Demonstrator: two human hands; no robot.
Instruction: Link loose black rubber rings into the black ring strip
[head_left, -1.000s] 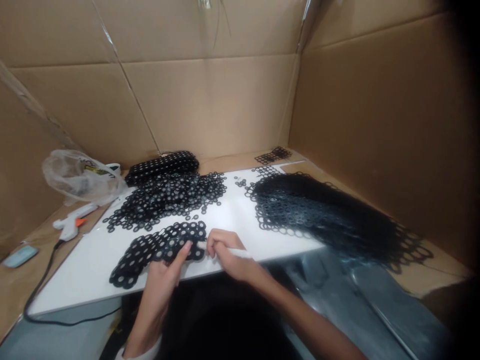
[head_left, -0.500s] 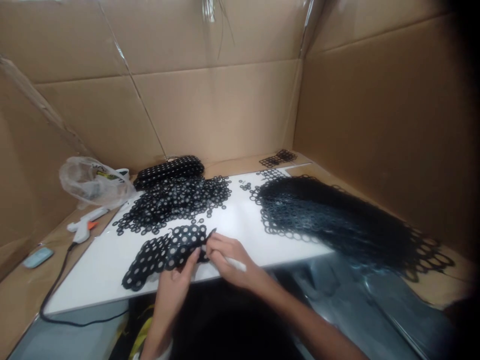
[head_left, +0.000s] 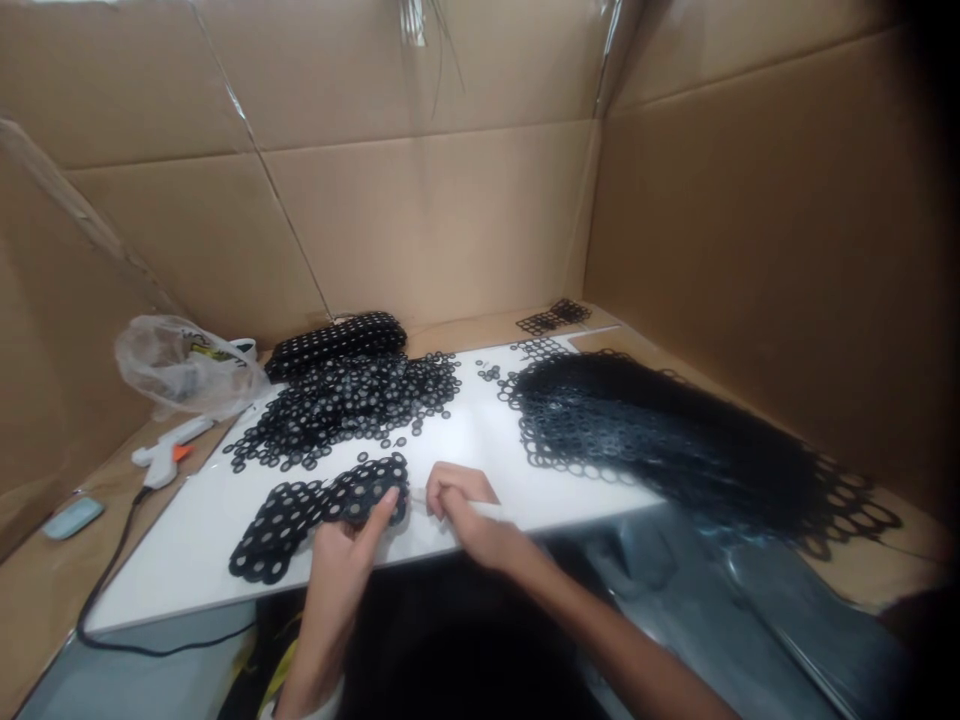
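Now we work on the strip of joined black rings (head_left: 315,510), which lies on the white board (head_left: 187,560) near its front edge. We judge that the step in hand is to add or fix a ring at the right end of this strip.

Our left hand (head_left: 341,555) comes up from below the board edge, and its fingers press the end of the strip; the hand is half closed and pins the strip rather than lifts it. Our right hand (head_left: 469,515) is just right of the strip end, curled closed around a thin white stick (head_left: 487,510) that points to the right. Its fingertips are near the strip end, but we cannot tell if they touch it.

The next move, we think, calls for a steady left hand, so the strip does not slide on the board.

Behind the strip on the board lies a pile of loose rings (head_left: 352,400), and at the right side of the board a big black ring mesh (head_left: 660,430).
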